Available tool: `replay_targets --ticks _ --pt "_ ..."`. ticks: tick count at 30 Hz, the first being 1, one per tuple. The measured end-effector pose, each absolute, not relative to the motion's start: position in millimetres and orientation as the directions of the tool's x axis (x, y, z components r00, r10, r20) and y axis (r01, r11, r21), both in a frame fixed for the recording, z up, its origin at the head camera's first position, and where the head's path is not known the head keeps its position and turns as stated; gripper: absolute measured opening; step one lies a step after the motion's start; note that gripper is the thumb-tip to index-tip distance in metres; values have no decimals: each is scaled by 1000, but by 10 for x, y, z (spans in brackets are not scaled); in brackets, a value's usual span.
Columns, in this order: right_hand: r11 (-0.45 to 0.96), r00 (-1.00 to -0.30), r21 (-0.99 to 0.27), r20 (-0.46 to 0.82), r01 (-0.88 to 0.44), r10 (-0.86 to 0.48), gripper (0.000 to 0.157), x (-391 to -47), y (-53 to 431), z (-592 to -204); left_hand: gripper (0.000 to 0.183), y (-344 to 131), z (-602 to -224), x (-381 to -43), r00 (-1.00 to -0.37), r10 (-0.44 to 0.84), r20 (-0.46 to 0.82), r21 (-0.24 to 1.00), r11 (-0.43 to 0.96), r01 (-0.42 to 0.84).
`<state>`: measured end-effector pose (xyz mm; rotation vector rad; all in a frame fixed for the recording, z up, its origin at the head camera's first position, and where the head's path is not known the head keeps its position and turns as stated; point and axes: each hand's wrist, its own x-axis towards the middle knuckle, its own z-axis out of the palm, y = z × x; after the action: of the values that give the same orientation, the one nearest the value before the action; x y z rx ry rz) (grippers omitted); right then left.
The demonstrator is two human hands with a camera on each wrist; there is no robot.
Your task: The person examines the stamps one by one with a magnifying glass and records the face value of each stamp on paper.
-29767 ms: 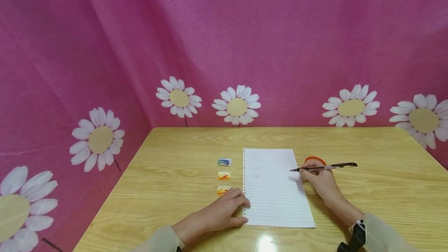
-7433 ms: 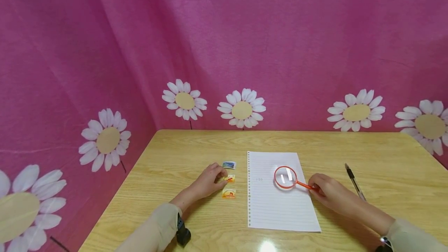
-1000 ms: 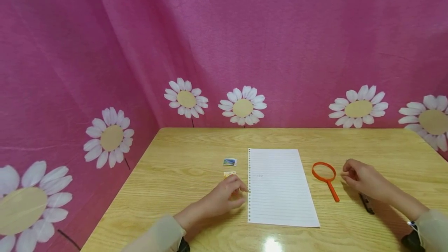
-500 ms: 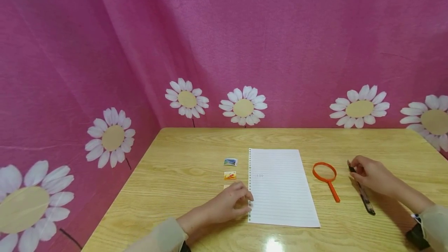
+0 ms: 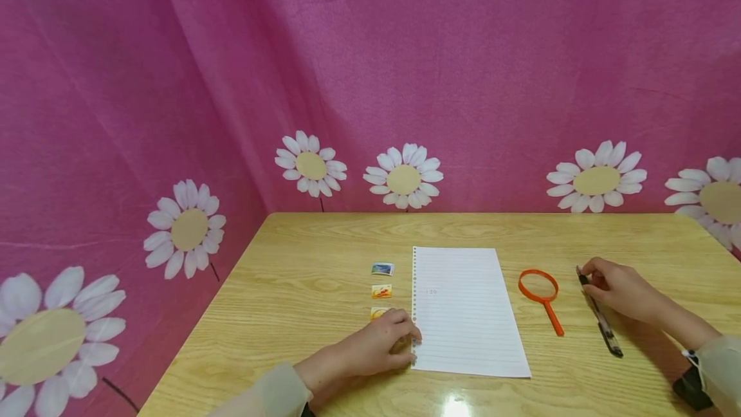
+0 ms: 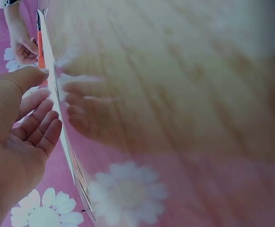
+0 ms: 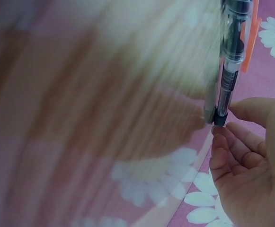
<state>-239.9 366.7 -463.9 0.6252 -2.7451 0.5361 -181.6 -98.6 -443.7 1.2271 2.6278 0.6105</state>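
At the right of the head view my right hand (image 5: 622, 288) pinches a clear gel pen (image 5: 602, 324) with black ends near its upper end, thumb and forefinger on either side. The pen slants along the tabletop. In the right wrist view the thumb and fingertips meet at the pen's (image 7: 229, 71) dark end. My left hand (image 5: 379, 343) rests with loosely bent fingers on the lower left edge of a lined sheet (image 5: 463, 314), which bears a faint written number. Its knuckles partly cover the lowest of three small stamps (image 5: 379, 311), a yellow-orange one.
Between sheet and pen lies an orange magnifying glass (image 5: 552, 318), handle toward me. Above the left hand sit a yellow-red stamp (image 5: 381, 291) and a blue-green stamp (image 5: 383, 268). The wooden table (image 5: 301, 288) ends at a pink daisy-print cloth (image 5: 463, 69).
My right hand has moved right onto the pen. The left hand has slid slightly down and right onto the sheet's edge, uncovering the middle stamp. Earlier, the right hand held the magnifying glass over the sheet.
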Motion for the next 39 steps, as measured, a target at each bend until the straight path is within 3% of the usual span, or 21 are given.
replay_targets --ticks 9,16,24,30,39 --pt "841 -885 -315 308 -441 -349 25 -2416 3650 -4621 21 -995 -4458 -1827 -629 777 -20 392 585 710" --pt "838 -879 -315 331 -445 -343 37 -2413 3643 -4635 22 -990 -4467 -1830 -630 776 -28 377 592 712" --pt "825 -834 -257 395 -503 -385 36 -2413 3634 -4635 22 -992 -4459 -1840 -628 778 -28 372 591 716" --pt "804 -759 -156 471 -574 -450 34 -2438 3631 -4654 22 -1000 -4475 -1845 -623 782 -23 370 585 721" --pt "812 -757 -118 456 -572 -467 33 -2424 3665 -4673 21 -1005 -4468 -1844 -615 789 -11 371 574 730"
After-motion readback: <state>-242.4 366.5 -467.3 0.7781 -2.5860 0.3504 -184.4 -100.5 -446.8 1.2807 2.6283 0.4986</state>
